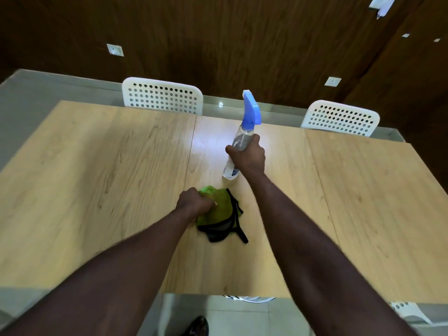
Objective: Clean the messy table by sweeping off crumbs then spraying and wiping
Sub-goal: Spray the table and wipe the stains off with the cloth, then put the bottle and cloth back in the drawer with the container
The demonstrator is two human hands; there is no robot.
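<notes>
Both hands are full: the right hand (247, 158) curls round the bottle (242, 138) at the middle of the counter (97, 166), its long axis running 6-to-12 o'clock, nozzle far, while the left hand (195, 204) clutches the cloth (218, 207) just at the bottle's 7 o'clock.

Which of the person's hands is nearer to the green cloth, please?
Left. The left hand grips the green cloth on the table; the right hand holds the spray bottle just beyond the cloth, apart from it.
</notes>
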